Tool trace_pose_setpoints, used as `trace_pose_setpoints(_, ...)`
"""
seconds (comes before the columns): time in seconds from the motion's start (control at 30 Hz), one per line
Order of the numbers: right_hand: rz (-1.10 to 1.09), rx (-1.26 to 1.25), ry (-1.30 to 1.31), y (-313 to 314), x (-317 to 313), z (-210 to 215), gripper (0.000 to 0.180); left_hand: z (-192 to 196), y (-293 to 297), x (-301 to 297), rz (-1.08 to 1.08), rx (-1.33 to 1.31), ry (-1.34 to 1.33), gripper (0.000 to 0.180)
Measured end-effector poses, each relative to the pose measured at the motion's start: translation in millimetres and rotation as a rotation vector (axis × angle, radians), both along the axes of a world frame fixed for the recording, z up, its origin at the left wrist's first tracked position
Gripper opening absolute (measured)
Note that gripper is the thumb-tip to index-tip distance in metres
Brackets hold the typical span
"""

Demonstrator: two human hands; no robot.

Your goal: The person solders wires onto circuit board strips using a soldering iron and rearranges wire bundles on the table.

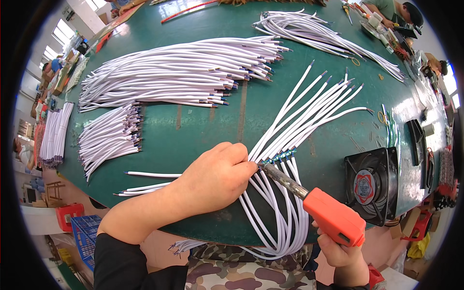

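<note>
My left hand (223,170) is closed, thumb and fingers pinched at the end of a white cable beside a narrow green circuit board strip (279,156). My right hand (340,252) grips a red soldering gun (334,216). Its metal barrel (286,181) points up and left, with the tip close to my left fingertips at the strip's left end; whether it touches the joint I cannot tell. From the strip, white cables (309,113) fan out away from me, and more white cables (285,227) loop down over the table's near edge toward my lap.
A large bundle of white cables (179,72) lies across the green table (193,126). A shorter bundle (110,137) sits at left, another (319,36) at the far right. A black fan (371,186) stands right of the soldering gun. Other people work around the far edges.
</note>
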State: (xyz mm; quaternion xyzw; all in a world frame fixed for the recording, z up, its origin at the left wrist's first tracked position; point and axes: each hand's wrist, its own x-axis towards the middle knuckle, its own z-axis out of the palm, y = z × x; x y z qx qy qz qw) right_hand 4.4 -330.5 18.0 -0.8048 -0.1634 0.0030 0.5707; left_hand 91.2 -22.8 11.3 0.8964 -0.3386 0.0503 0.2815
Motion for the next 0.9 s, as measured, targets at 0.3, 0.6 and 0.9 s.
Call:
trace_pose_setpoints(0.3,-0.005,0.010,-0.043,3,3,-2,0.022,2,-1,0,-0.006,0.030,0.001,0.023)
trace_pose_setpoints(0.6,0.023,-0.063,-0.114,1,8,0,0.022,2,-3,0,-0.008,0.048,-0.007,0.023)
trace_pose_setpoints(0.9,0.176,-0.169,-0.227,-6,12,4,0.062,2,-4,0,0.003,0.037,-0.011,0.022)
